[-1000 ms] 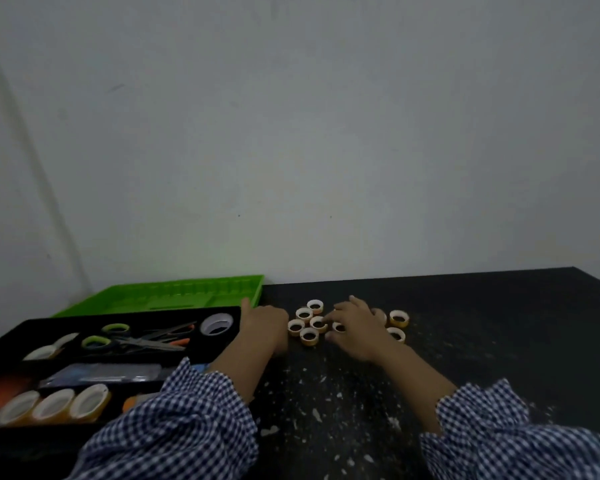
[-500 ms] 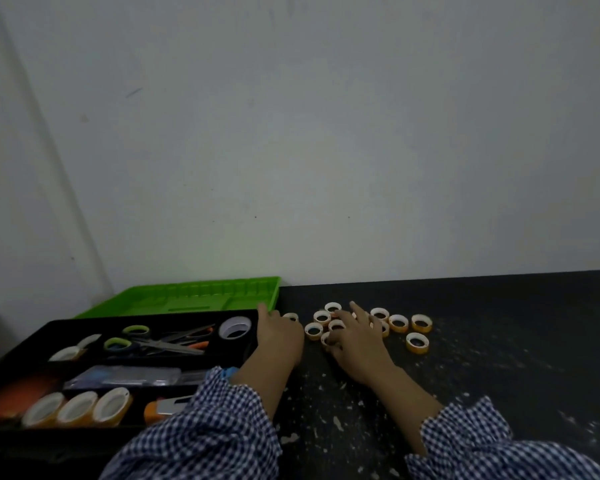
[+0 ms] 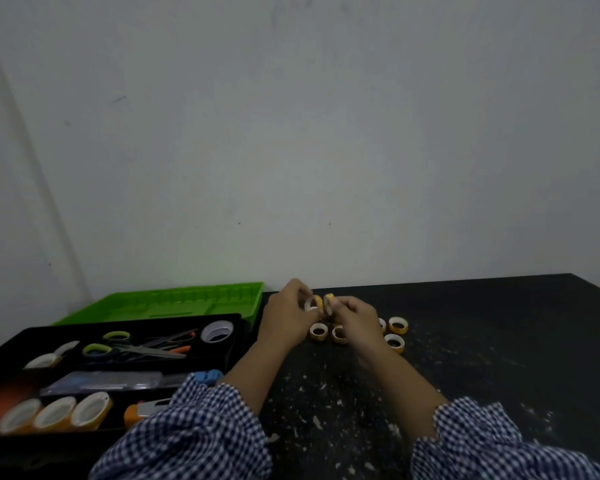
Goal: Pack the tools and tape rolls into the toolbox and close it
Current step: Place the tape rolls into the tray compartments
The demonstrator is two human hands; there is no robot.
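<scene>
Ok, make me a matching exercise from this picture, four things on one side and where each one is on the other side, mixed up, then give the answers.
Things
1. scissors
2. green lid
3. three large tape rolls
4. loose small tape rolls

Places
A. flat on the black table
B. in a row in the near compartment of the toolbox
C. lying open behind the toolbox, by the wall
D. in a far compartment of the toolbox

Pairs: 1-D, 2-C, 3-B, 4-A
</scene>
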